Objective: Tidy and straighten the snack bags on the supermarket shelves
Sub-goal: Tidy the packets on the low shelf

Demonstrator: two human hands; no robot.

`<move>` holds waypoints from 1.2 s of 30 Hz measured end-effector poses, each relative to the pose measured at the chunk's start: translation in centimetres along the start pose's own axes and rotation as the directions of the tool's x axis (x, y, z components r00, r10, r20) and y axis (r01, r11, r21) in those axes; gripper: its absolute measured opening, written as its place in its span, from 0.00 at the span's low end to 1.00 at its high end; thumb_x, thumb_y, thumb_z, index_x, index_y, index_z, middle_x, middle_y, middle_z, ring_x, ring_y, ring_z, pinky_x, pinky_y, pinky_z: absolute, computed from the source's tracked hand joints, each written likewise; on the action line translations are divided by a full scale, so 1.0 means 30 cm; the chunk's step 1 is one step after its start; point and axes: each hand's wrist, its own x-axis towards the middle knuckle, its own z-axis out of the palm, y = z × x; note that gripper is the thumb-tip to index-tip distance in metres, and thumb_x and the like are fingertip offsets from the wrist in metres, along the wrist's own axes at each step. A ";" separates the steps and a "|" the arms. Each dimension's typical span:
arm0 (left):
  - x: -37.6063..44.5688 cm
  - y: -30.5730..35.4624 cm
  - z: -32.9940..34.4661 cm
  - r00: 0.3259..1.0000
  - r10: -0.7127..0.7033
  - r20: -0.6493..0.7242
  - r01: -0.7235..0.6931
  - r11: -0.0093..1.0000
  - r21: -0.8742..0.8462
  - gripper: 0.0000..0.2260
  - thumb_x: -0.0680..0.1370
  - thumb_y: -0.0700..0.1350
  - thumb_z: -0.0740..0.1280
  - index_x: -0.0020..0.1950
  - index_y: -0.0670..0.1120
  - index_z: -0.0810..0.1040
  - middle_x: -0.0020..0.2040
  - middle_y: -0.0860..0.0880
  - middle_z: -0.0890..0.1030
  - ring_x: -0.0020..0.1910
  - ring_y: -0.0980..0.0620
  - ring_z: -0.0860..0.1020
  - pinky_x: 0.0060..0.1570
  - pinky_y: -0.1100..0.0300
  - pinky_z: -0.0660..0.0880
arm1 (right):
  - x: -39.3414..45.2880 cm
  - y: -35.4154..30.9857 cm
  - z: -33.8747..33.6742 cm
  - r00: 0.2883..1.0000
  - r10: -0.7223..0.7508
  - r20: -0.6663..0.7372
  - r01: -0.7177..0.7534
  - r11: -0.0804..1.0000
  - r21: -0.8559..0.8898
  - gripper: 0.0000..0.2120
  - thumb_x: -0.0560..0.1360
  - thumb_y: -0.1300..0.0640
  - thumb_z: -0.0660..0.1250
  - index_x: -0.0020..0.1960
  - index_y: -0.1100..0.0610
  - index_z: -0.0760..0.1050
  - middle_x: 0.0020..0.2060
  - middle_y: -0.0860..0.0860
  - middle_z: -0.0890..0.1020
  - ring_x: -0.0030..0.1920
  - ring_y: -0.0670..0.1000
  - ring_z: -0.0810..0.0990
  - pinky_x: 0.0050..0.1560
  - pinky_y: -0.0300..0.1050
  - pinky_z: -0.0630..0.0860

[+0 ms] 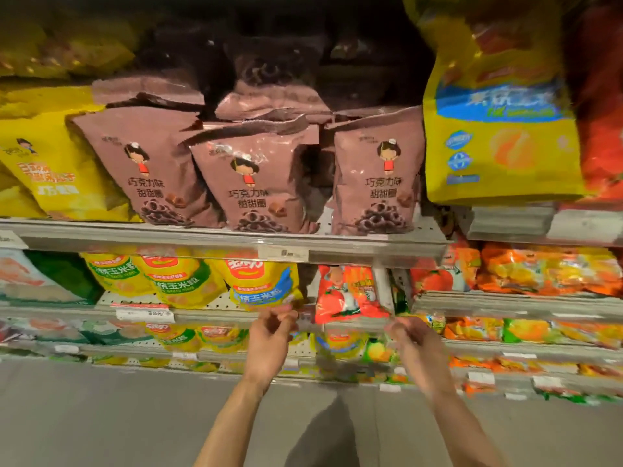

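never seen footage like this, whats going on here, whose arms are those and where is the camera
The one picture comes from a camera worn on a person's head, looking forward and down, so the arms are their own. There is no robot. They face supermarket shelves: three brown snack bags stand on the upper shelf, yellow bags and a red bag below. The left hand and right hand reach toward the red bag with fingers curled; the picture is blurred, but neither seems to hold anything.
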 end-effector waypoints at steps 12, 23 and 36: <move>0.147 -0.037 0.266 0.985 -0.066 0.157 0.001 0.925 0.381 0.20 0.83 0.44 0.67 0.75 0.45 0.70 0.56 0.51 0.79 0.55 0.55 0.78 0.51 0.70 0.72 | 0.178 -0.028 0.056 0.960 0.000 0.279 0.067 0.970 -0.232 0.27 0.82 0.50 0.66 0.78 0.55 0.65 0.72 0.50 0.73 0.68 0.46 0.73 0.71 0.39 0.66; 0.171 -0.050 0.275 0.986 -0.021 0.162 -0.015 0.976 0.219 0.09 0.83 0.39 0.67 0.60 0.51 0.74 0.51 0.58 0.81 0.48 0.64 0.81 0.43 0.75 0.75 | 0.235 -0.001 0.081 0.934 0.184 0.306 -0.133 0.974 -0.182 0.25 0.85 0.47 0.60 0.79 0.54 0.64 0.73 0.52 0.68 0.72 0.53 0.72 0.70 0.42 0.65; 0.069 -0.076 0.169 0.991 0.074 0.115 -0.098 0.971 0.217 0.16 0.78 0.37 0.74 0.62 0.50 0.78 0.49 0.54 0.83 0.48 0.60 0.82 0.45 0.68 0.79 | 0.145 -0.022 0.058 0.964 0.142 0.226 -0.134 0.990 -0.048 0.20 0.77 0.39 0.70 0.57 0.53 0.71 0.45 0.42 0.77 0.44 0.40 0.77 0.37 0.25 0.71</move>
